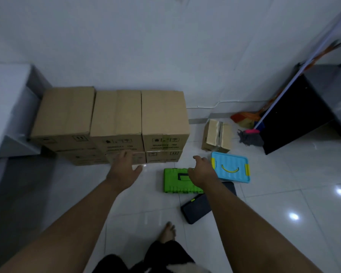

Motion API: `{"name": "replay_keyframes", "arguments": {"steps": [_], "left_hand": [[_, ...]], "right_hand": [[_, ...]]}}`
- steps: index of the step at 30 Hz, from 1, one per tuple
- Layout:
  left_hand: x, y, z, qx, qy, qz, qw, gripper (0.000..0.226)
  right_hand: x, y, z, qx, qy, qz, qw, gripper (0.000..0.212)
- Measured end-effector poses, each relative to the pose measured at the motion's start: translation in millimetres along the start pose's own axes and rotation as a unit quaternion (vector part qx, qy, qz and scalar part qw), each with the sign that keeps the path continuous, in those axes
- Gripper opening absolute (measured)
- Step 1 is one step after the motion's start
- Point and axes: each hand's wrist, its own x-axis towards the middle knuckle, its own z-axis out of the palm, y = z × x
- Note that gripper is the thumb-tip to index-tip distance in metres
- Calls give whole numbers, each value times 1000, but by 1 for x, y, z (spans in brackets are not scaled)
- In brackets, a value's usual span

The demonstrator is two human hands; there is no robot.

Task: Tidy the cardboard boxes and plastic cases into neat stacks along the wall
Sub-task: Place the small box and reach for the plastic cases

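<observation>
Glossy white floor tiles (295, 180) met a plain pale wall (146, 46), and against that wall I counted six large cardboard boxes (116, 113), set as three stacks of two, touching side by side. They were plain brown with sharp edges, taped top seams and blurred black print on their fronts. One smaller cardboard box (217, 135) stood apart to the right, near the wall, its top flaps torn and parted.

Of plastic cases I counted at least three, all lying flat on the tiles in front of the stacks. A bright green case (175, 182) was ribbed, with a dark recessed handle. A light blue case (231, 167), just beside it, had a ribbed lid, a curved yellow handle and yellow latches. A dark flat case (195, 209) with rounded corners and a small yellow clip lay nearest me. Behind the forearm was more dark plastic, and I could not tell whether it was a fourth case.

My left hand (124, 167) was released, fingers spread, in front of the lower middle box. My right hand (201, 170) hung over the green case's far right corner, fingers loosely bent and grasping nothing; I could not tell whether it touched the case.

One bare foot (167, 232) stood on the tiles. Two long-handled tools, a broom (242, 117) and a mop (251, 137), leaned by a black cabinet (291, 113).
</observation>
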Motion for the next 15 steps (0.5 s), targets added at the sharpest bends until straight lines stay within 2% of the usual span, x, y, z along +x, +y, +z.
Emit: {"name": "replay_keyframes", "arguments": {"steps": [9, 15], "left_hand": [[-100, 1, -14, -11, -6, 9, 1000, 52], [-144, 28, -7, 0, -7, 39, 999, 53]], "right_hand": [[-103, 7, 8, -11, 36, -2, 999, 65], [-171, 30, 3, -25, 76, -14, 997, 63]]}}
